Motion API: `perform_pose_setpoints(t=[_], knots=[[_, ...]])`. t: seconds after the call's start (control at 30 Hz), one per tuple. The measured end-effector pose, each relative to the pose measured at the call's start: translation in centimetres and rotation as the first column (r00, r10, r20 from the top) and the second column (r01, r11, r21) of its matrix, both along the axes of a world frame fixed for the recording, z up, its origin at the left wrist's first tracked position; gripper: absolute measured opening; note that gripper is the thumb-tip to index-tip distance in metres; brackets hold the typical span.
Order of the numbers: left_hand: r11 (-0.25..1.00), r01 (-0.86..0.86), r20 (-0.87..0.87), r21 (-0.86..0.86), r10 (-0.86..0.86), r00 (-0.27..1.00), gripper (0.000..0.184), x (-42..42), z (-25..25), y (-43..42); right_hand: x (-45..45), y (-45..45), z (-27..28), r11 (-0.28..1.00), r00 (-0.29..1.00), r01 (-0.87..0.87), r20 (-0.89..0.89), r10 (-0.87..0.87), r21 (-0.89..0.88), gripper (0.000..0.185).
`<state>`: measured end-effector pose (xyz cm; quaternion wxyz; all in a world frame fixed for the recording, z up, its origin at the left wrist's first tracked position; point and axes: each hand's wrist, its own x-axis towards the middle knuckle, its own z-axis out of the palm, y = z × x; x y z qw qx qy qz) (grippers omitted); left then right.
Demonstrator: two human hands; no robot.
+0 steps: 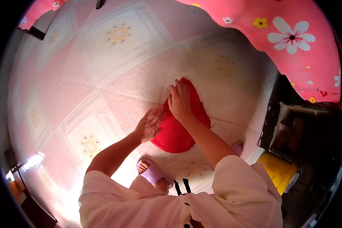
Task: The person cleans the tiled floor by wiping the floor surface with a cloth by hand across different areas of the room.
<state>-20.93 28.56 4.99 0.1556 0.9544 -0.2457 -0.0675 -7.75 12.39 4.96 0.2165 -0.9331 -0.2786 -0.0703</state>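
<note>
A piece of red cloth (174,135) lies on the tiled floor in front of my feet, narrow at its far end and broad and rounded at the near end. My left hand (151,123) is at its left edge, fingers stretched out and pointing up and to the right. Farther up, my right hand (179,99) rests over the cloth's upper left side with its fingers extended. Neither hand visibly grips anything. Part of the cloth is hidden beneath my right hand and forearm.
Pink floral fabric (250,22) hangs at the upper right. Below it stands a dark wooden piece of furniture (271,114) beside a yellow container (278,173). A lilac sandal (152,173) is on my foot. Pink and white patterned floor tiles (121,60) spread around the cloth.
</note>
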Motion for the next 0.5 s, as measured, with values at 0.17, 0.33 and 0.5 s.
perform_pose_setpoints(t=[0.17,0.33,0.5], knots=[[0.998,0.008,-0.003,-0.061,-0.009,1.0,0.083,0.1,-4.6,-1.9,-0.8,-0.5,-4.1,0.977,0.979,0.146,-0.116,-0.165,-0.155,0.066],[0.998,0.029,-0.02,-0.051,-0.03,0.999,0.086,0.9,-4.7,-3.9,0.5,-2.4,-4.0,0.987,0.997,0.016,-0.07,-0.027,-0.158,0.073],[0.999,0.051,-0.117,-0.015,-0.053,0.992,0.087,3.2,-4.2,-7.8,2.2,-6.2,-4.0,0.976,0.987,0.115,-0.089,-0.134,-0.185,0.073]])
